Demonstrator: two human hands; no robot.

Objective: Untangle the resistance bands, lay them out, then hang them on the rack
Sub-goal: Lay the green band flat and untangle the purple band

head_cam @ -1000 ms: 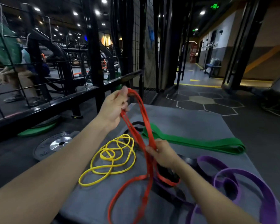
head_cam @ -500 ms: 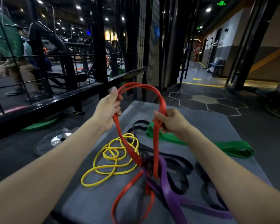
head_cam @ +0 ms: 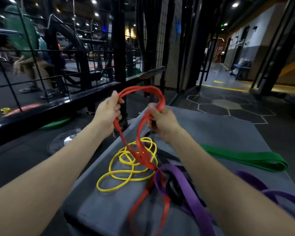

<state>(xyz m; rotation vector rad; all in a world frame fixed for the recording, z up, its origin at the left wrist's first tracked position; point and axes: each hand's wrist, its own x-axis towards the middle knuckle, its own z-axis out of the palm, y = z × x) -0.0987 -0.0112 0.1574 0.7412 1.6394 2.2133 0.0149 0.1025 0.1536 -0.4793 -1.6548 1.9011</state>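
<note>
Red band (head_cam: pixel 140 133): we have it up off the mat, both hands on it. Left hand (head_cam: pixel 107 114) curls round the strands on the near-left side of the raised loop; right hand (head_cam: pixel 162 121) grips a bunched section on the other side. Top of loop arcs between the two fists, the rest trails down to the pile. Lower strands pass under a purple band (head_cam: pixel 186 188) and cross a black band (head_cam: pixel 172 188), so it's not free yet.

Handling, our guess: light, soft, floppy rubber strap; stretchy, prob. grabby against other rubber, so it'll drag neighbours rather than slide out. Not fragile. Best hold is a flat run close to the crossing, w/ strands kept separated, and feed the loop through instead of hauling from the top.

Yellow band (head_cam: pixel 126 167): thin, coiled on itself, lying just left of the red strands, partly beneath them. Green band (head_cam: pixel 245 157): wide, folded flat, lying apart on the right, looks already laid out.

No containers in view. Everything sits on a grey mat (head_cam: pixel 220 132). Beyond it, dark floor w/ a weight plate (head_cam: pixel 65 140) to the left and a black rail (head_cam: pixel 58 106) behind. Which frame is the hanging rack, can't tell.
</note>
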